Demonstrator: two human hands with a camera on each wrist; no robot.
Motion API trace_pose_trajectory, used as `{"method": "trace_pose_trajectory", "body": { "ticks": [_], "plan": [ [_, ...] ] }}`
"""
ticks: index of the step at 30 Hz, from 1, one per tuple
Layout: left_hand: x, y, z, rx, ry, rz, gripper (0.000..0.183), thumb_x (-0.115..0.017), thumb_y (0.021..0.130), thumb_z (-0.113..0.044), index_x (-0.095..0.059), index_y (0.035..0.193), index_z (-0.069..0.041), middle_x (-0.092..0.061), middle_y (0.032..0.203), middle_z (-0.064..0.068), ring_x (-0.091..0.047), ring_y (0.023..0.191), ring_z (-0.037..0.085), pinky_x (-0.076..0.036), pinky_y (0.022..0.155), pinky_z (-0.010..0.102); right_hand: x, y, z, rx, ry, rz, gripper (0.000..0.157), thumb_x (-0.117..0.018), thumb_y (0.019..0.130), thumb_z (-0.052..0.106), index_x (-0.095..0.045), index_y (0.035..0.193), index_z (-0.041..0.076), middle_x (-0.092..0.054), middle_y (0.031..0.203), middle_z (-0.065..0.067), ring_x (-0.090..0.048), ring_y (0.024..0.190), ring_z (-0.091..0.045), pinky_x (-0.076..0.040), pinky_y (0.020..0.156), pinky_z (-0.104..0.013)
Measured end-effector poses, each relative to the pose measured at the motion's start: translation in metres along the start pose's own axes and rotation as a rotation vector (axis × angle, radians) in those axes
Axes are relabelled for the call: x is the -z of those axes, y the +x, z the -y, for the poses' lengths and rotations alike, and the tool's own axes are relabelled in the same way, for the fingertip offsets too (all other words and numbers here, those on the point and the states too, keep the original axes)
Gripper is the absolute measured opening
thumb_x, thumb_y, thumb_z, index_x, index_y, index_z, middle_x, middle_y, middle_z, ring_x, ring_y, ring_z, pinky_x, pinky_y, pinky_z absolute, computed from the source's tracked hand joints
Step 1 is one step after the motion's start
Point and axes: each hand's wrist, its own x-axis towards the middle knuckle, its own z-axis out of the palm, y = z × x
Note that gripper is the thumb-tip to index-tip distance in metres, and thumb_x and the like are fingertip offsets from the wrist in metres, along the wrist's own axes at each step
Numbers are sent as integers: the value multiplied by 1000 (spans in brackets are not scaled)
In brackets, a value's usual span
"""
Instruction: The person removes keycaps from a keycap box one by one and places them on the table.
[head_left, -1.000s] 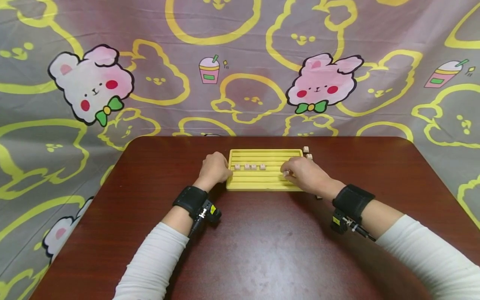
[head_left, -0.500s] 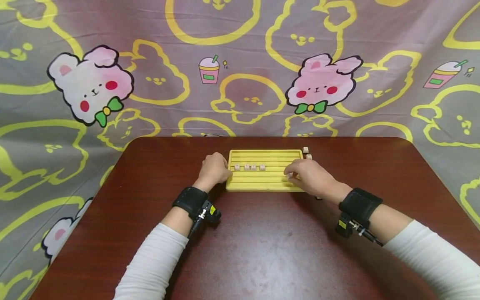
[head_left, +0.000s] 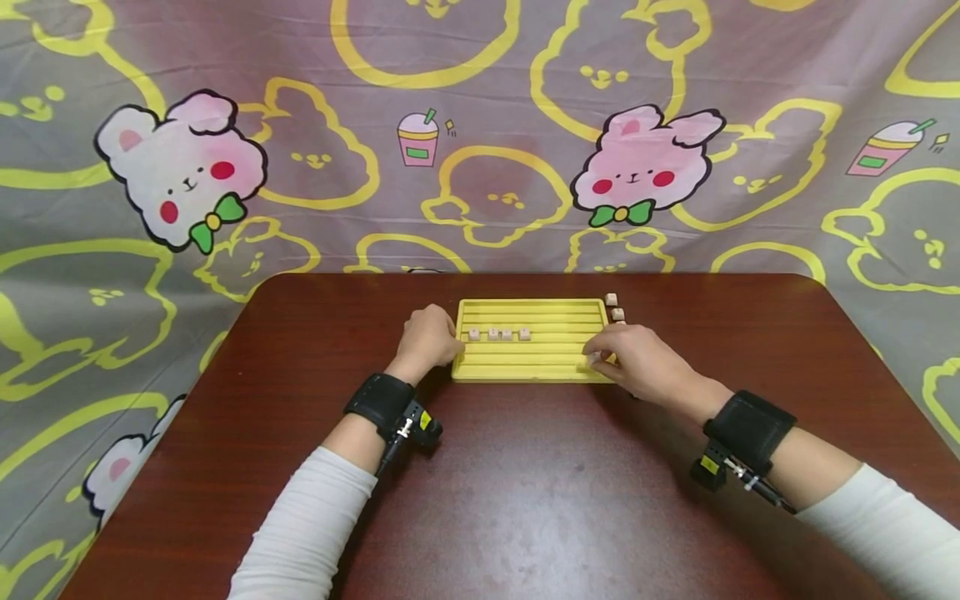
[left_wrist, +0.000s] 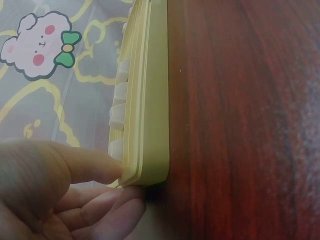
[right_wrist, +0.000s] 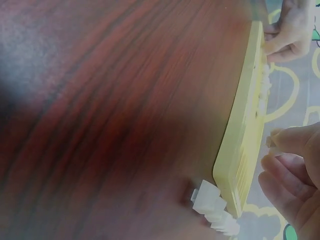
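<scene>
A yellow ridged tray (head_left: 532,364) lies on the table, with several small whitish keycaps (head_left: 507,334) in a row along one of its grooves. My left hand (head_left: 427,337) holds the tray at its left end; the left wrist view shows the thumb (left_wrist: 95,162) over the rim and curled fingers against the corner below. Above the tray's right end, my right hand (head_left: 643,360) pinches one small whitish keycap (right_wrist: 274,147) between thumb and fingertips. The printing on that keycap is hidden by the fingers.
More keycaps (head_left: 612,299) stand on the table just past the tray's right edge, and in the right wrist view several loose keycaps (right_wrist: 207,197) line up close to the tray's corner. A patterned cloth (head_left: 510,100) hangs behind the brown table (head_left: 510,500).
My right hand has moved right and slightly toward me over the tray, with the keycap still pinched. The left hand and the keycaps in the groove have stayed put.
</scene>
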Motion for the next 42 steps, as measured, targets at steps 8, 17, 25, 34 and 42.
{"method": "trace_pose_trajectory", "body": {
  "ticks": [8,17,25,34,42],
  "plan": [
    [0,-1,1,-14,2,-8,42,-68,78,-15,-44,43,-14,-38,42,-5,-35,41,11,-33,53,26,0,-11,1,-13,2,-15,18,-72,82,11,-73,100,9,-70,95,0,-64,85,-11,-53,74,-31],
    [0,-2,1,-9,6,-9,42,-69,78,-16,-45,44,-14,-39,42,-4,-37,42,12,-33,54,26,1,-22,2,6,25,-47,16,-71,83,11,-73,100,11,-69,93,3,-63,84,-9,-53,71,-28],
    [1,-4,0,0,-8,9,45,-69,81,-17,-44,44,-14,-40,42,-3,-36,39,10,-30,47,23,5,-31,5,-3,16,-56,14,-71,84,12,-73,98,11,-67,87,5,-60,78,-7,-51,67,-26],
    [-1,-2,1,1,-3,4,44,-69,81,-17,-45,44,-13,-42,43,-3,-41,42,12,-34,53,25,5,-42,4,-2,24,-79,13,-73,83,15,-73,96,13,-65,85,8,-57,76,-3,-50,66,-25],
    [-1,-2,1,-12,-6,-6,44,-68,80,-16,-42,44,-13,-34,43,-4,-32,41,11,-30,49,24,5,-52,2,-15,59,-94,15,-74,82,14,-73,97,13,-66,88,7,-58,77,-2,-52,66,-28]
  ]
}}
